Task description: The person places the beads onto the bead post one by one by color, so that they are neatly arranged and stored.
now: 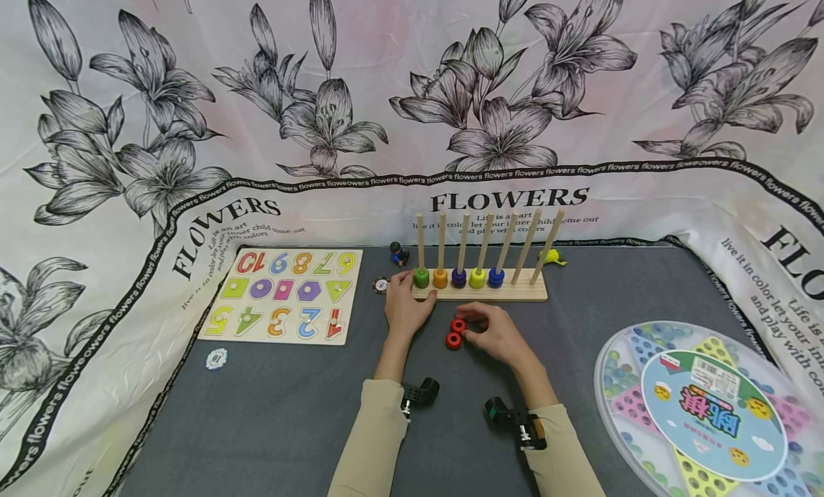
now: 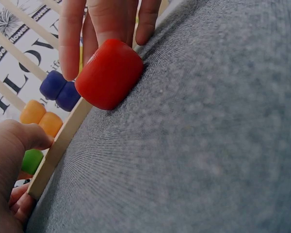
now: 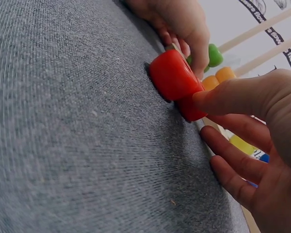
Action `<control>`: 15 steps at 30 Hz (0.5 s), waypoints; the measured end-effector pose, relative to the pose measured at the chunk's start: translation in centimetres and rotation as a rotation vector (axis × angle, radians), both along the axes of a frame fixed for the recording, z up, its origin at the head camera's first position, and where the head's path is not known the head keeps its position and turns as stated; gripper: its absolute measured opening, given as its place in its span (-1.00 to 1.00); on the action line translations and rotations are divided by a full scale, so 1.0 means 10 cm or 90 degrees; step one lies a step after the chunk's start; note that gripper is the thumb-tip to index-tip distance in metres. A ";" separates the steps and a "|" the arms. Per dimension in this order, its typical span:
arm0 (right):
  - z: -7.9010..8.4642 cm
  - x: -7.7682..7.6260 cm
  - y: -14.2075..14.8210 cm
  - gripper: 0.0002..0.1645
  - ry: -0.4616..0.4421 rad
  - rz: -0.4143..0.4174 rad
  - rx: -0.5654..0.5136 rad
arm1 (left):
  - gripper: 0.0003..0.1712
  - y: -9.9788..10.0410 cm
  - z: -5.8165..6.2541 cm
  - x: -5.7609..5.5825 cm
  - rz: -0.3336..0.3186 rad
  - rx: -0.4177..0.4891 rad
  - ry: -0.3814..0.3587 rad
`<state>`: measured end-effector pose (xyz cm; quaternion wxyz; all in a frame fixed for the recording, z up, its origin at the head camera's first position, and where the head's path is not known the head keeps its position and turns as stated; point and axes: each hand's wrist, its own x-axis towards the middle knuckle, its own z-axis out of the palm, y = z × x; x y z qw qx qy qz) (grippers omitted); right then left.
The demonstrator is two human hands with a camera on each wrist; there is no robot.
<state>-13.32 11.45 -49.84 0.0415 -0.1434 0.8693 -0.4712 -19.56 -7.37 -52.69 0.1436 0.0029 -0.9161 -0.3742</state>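
Two red ring-shaped beads stand together on the grey cloth in front of a wooden peg stand (image 1: 533, 291). My right hand (image 1: 498, 331) is at the farther red bead (image 1: 458, 325), thumb on one side and index finger on the other; its other fingers are spread. The nearer red bead (image 3: 172, 75) sits beside it, untouched. My left hand (image 1: 405, 305) grips the left end of the stand, thumb on the front edge (image 2: 68, 125) and fingertips round the end. Green (image 1: 421, 277), orange (image 1: 440, 278), dark blue (image 1: 458, 278), yellow (image 1: 477, 277) and blue beads (image 1: 496, 277) sit on its pegs.
A number and shape puzzle board (image 1: 335, 332) lies to the left, a poker chip (image 1: 217, 359) below it. Another chip (image 1: 380, 285) and a small dark figure (image 1: 398, 254) are near the stand. A yellow toy (image 1: 553, 257) lies behind it. A round marble board game (image 1: 714, 415) fills the right.
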 end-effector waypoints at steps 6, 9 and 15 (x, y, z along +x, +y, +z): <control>-0.01 0.01 0.00 -0.51 0.007 -0.014 -0.002 | -0.35 0.00 0.00 0.01 -0.002 0.002 0.000; -0.01 0.02 0.01 -0.51 0.011 -0.024 -0.009 | -0.35 0.01 -0.01 0.01 -0.002 0.005 0.001; 0.07 0.01 0.05 -0.52 0.036 -0.046 -0.029 | -0.35 0.00 0.00 0.00 -0.003 0.008 0.005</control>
